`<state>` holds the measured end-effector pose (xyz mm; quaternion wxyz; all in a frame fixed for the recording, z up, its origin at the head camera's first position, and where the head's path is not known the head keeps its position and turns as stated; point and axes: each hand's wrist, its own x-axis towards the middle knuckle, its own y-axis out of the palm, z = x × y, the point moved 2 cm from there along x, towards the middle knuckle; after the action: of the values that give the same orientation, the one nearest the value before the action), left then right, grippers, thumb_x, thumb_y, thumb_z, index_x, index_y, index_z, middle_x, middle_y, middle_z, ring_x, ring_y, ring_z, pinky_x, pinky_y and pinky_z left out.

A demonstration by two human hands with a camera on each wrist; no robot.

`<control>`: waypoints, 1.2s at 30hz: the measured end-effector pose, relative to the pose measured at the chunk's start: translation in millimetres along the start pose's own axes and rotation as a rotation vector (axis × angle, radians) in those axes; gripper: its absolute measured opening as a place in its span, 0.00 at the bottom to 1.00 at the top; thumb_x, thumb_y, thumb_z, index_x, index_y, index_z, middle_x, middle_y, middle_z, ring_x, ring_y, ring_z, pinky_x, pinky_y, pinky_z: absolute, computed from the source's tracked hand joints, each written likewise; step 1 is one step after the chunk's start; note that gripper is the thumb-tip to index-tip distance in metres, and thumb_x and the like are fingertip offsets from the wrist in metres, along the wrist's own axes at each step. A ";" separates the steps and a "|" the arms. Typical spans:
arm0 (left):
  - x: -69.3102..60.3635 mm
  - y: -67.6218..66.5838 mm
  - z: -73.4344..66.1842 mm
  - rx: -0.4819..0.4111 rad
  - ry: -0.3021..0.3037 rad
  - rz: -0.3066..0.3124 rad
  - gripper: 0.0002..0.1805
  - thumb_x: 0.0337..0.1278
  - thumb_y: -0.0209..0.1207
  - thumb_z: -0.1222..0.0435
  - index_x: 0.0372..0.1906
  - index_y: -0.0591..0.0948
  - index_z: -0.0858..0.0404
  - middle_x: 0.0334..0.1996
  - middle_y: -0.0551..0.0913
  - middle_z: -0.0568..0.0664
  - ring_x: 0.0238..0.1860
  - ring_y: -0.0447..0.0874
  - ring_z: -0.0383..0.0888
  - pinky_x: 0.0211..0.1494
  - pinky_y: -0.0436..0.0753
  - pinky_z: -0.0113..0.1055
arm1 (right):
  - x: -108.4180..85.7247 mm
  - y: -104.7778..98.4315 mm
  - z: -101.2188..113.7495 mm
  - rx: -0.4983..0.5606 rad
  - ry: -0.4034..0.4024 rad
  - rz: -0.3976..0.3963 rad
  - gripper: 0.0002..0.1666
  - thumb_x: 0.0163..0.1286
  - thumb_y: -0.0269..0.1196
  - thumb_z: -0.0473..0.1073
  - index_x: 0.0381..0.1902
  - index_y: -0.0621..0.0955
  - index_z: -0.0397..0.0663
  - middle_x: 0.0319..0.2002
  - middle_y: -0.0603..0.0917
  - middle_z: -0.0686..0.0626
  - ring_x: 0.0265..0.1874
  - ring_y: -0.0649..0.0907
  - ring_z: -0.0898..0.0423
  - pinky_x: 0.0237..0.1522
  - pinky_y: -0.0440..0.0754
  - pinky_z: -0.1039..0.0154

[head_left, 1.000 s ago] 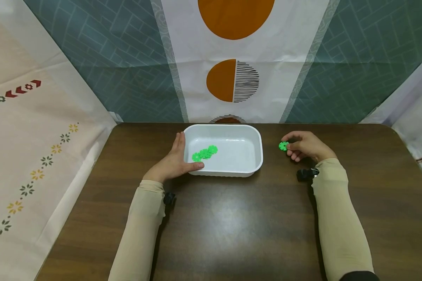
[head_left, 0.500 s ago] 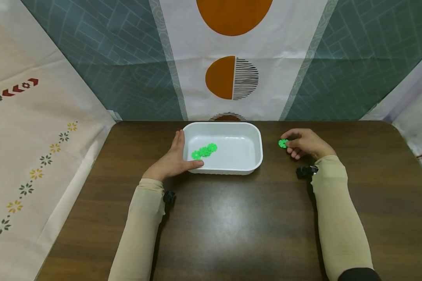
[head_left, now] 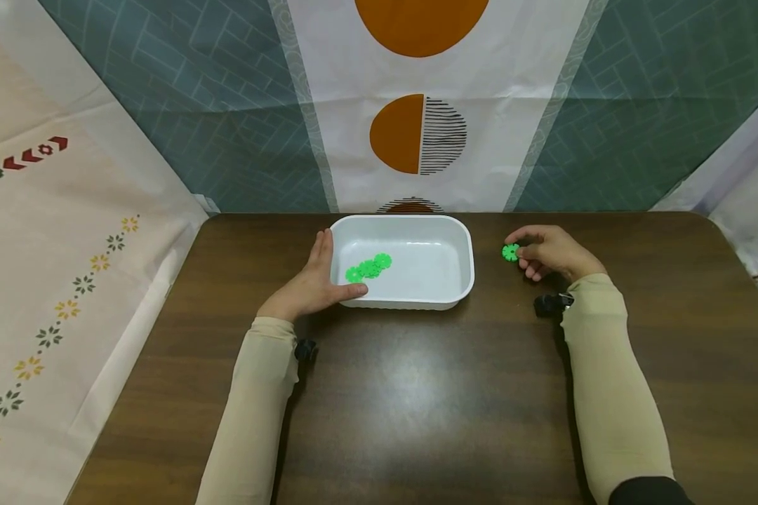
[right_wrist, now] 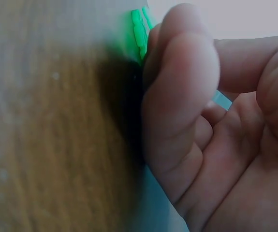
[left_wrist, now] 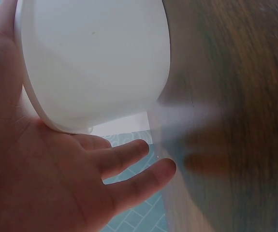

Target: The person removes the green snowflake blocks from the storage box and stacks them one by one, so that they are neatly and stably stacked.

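In the head view my left hand (head_left: 306, 284) rests at the left end of a white plastic tray (head_left: 426, 273). Its thumb lies straight over the front rim and the fingers extend along the end wall; in the left wrist view two fingers stick out apart from the tray (left_wrist: 95, 63). Several overlapping green notched discs (head_left: 369, 268) lie in the tray's left part. To the tray's right, my right hand (head_left: 556, 251) pinches a green notched disc (head_left: 510, 252) between thumb and index finger. The right wrist view shows two thin green edges (right_wrist: 139, 35) beyond the fingertips, mostly hidden.
The brown wooden table (head_left: 404, 407) has its back edge close behind the tray. A patterned cloth (head_left: 234, 140) hangs behind it, and a pale cloth (head_left: 88, 294) hangs at the left. Black wrist cameras sit at both cuffs.
The head view has tilted slightly, so everything sits a little higher in it. Both hands keep their places and the right hand still pinches the green disc.
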<state>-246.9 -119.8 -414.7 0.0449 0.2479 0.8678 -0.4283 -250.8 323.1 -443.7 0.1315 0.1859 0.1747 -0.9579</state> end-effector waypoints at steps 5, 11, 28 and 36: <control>0.4 0.1 -1.1 0.001 0.002 0.001 0.73 0.53 0.68 0.37 0.78 0.23 0.56 0.80 0.23 0.54 0.79 0.36 0.57 0.75 0.54 0.54 | 1.8 -0.4 1.1 -0.005 -0.004 0.009 0.22 0.78 0.53 0.31 0.67 0.71 0.32 0.27 0.79 0.42 0.18 0.78 0.54 0.25 0.83 0.57; -1.5 -0.4 -2.5 0.001 -0.003 0.005 0.72 0.53 0.67 0.37 0.78 0.23 0.55 0.80 0.22 0.53 0.79 0.35 0.55 0.75 0.55 0.54 | 0.2 1.2 5.1 -0.013 -0.007 0.020 0.21 0.77 0.53 0.30 0.66 0.71 0.32 0.25 0.78 0.43 0.17 0.78 0.55 0.25 0.83 0.58; -2.8 0.1 -2.3 -0.005 -0.005 0.005 0.72 0.52 0.67 0.36 0.79 0.24 0.55 0.80 0.23 0.52 0.79 0.36 0.56 0.74 0.56 0.54 | -0.8 5.6 8.6 -0.186 -0.015 -0.022 0.19 0.75 0.53 0.29 0.62 0.74 0.34 0.25 0.76 0.44 0.17 0.76 0.53 0.22 0.81 0.58; -2.3 0.1 -2.3 0.000 -0.010 0.007 0.72 0.52 0.67 0.36 0.79 0.23 0.54 0.80 0.23 0.52 0.79 0.36 0.55 0.74 0.56 0.54 | 0.0 7.1 8.1 -0.217 -0.018 -0.036 0.19 0.74 0.53 0.29 0.61 0.74 0.35 0.25 0.76 0.43 0.17 0.77 0.51 0.23 0.82 0.56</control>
<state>-244.6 -118.9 -412.6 0.0508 0.2489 0.8667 -0.4292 -251.0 313.5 -438.6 0.1350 0.1587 0.2794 -0.9373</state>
